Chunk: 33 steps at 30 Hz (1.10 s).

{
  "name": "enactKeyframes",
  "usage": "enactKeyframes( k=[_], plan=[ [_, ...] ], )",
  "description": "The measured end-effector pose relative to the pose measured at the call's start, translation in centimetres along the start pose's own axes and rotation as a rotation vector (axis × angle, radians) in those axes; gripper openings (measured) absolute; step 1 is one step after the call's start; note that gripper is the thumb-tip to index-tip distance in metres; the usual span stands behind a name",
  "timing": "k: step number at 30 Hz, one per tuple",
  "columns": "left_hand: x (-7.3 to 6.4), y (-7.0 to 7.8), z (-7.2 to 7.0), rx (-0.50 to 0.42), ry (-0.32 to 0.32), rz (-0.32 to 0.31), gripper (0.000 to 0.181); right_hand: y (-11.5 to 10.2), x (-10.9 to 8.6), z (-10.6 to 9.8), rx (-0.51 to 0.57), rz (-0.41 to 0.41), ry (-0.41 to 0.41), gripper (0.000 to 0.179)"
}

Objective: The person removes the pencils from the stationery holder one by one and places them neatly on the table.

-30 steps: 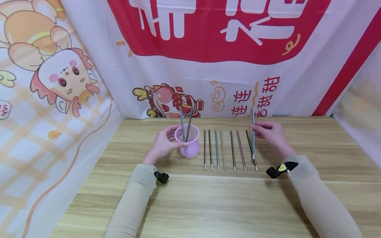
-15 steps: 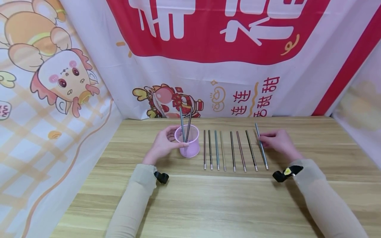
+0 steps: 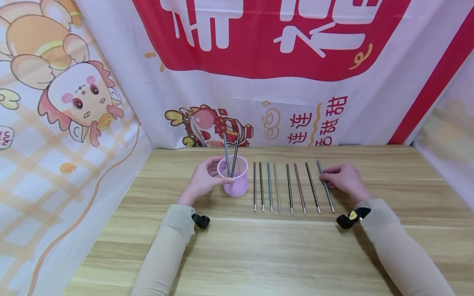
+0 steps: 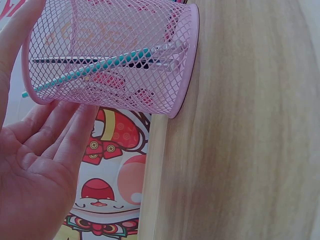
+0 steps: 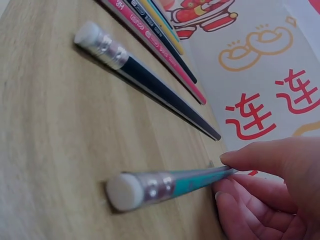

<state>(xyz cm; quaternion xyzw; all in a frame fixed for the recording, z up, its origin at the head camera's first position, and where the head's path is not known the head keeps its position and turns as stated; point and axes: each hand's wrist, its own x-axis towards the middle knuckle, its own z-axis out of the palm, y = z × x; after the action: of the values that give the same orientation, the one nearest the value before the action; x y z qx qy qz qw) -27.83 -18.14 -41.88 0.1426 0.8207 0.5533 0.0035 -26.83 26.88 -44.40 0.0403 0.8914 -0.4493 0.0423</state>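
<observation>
My left hand (image 3: 201,179) holds a pink mesh pencil cup (image 3: 240,186) near its rim, thumb in front and fingers behind. The cup stands upright with a teal pencil (image 4: 112,62) and a dark pencil (image 4: 50,60) inside, eraser ends down. At the right end of a row of pencils, my right hand (image 3: 342,179) pinches another teal pencil (image 5: 192,181) between thumb and fingers. That pencil lies along the tabletop, its white eraser toward me. Beside it, to the left and apart, lies a black pencil (image 3: 313,187).
Several more pencils lie side by side between cup and right hand, among them a pink pencil (image 3: 300,188) and a yellow pencil (image 3: 277,187). They rest on a wooden table (image 3: 266,255). A printed cloth (image 3: 259,90) hangs along its back edge.
My right hand has moved right and down, bringing the teal pencil from above the black one down to the table at the row's right end. The left hand and cup stayed put.
</observation>
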Motion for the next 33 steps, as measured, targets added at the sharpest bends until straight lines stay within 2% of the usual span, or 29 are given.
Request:
enactKeyframes(
  k=[26, 33],
  plan=[
    [-0.03, 0.06, -0.09, 0.005, -0.004, 0.000, 0.084, 0.07, -0.08, 0.44, 0.004, 0.005, 0.038, 0.036],
    [-0.03, -0.12, -0.14, 0.007, -0.005, -0.001, 0.085, -0.02, -0.40, 0.23, 0.056, -0.010, 0.018, 0.040]
  ],
)
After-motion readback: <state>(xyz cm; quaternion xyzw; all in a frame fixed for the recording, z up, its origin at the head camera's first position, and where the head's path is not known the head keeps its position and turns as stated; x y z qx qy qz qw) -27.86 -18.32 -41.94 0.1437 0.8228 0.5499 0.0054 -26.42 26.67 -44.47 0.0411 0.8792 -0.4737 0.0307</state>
